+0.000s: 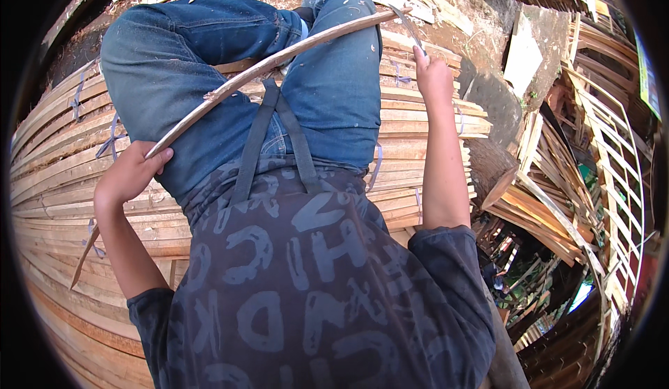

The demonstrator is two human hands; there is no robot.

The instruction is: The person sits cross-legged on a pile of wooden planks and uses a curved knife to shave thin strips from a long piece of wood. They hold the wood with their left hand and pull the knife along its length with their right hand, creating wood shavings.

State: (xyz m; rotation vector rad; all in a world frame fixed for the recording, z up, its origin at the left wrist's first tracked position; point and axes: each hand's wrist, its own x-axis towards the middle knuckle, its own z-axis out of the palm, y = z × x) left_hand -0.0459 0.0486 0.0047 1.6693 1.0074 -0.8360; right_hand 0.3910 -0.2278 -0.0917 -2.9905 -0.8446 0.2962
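Observation:
A long thin wooden strip [279, 58] runs across my lap, from below my left hand up to the far right over my knees in blue jeans [334, 89]. My left hand [129, 174] grips the strip near its lower end. My right hand [432, 75] is closed on the handle of a knife [410, 28], whose blade points up and touches the strip's far end. I sit on a stack of bundled wooden slats [63, 173].
Tied slat bundles [425, 117] lie under and beside me. Bare dirt with scattered scrap pieces [446, 5] lies beyond my feet. Woven lattice frames [613, 152] and loose split pieces [543, 208] are piled at the right.

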